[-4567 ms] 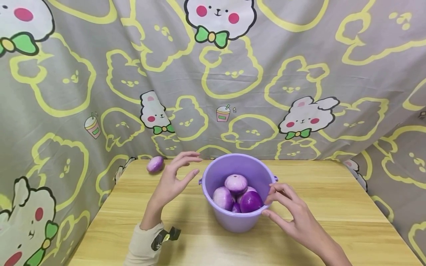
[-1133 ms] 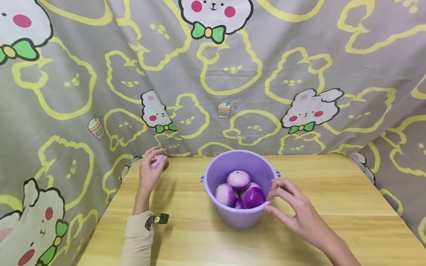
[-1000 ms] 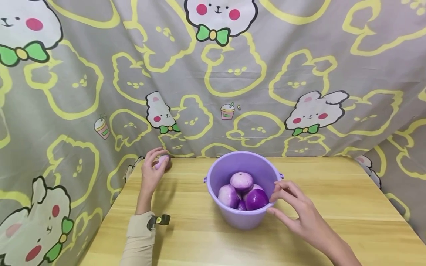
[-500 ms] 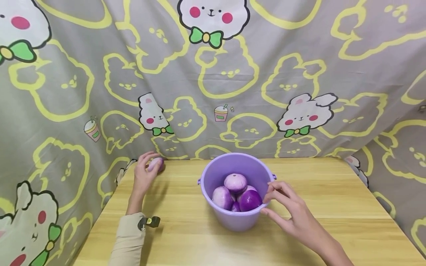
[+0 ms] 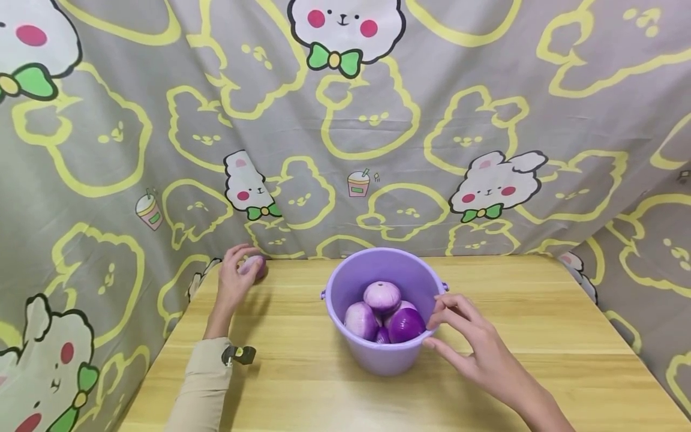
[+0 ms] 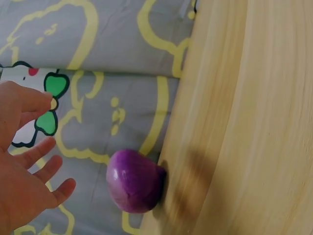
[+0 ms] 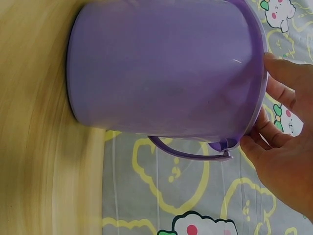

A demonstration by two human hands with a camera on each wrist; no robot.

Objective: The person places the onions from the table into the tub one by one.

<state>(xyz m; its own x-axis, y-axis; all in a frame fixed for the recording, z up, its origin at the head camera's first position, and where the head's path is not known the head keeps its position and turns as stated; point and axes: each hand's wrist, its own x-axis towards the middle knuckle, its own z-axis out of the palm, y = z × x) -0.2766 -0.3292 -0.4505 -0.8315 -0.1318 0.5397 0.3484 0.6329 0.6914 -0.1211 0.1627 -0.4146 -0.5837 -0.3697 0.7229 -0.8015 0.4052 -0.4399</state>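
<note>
My left hand (image 5: 234, 282) is beside a purple onion (image 5: 256, 267) at the table's far left corner. In the left wrist view, the hand's fingers are spread, with a gap between them and the onion (image 6: 134, 181). My right hand (image 5: 477, 348) pinches the right rim of a lilac bucket (image 5: 384, 360), its thumb outside and fingertips over the edge. The right wrist view shows thumb and fingers at the rim of the upright bucket (image 7: 166, 68). Several onions lie inside it, a pale one (image 5: 382, 297) on top and a dark purple one (image 5: 406, 326) near the right hand.
The bucket stands on a light wooden table (image 5: 291, 378). A grey curtain (image 5: 302, 132) with cartoon rabbits hangs behind and at both sides. The bucket's handle (image 7: 188, 155) hangs down its far side. A dark wrist strap (image 5: 237, 355) is on the left sleeve.
The left hand has gone from beside the bucket to the onion at the far left, and has barely moved in the last second. The right hand stays at the bucket rim.
</note>
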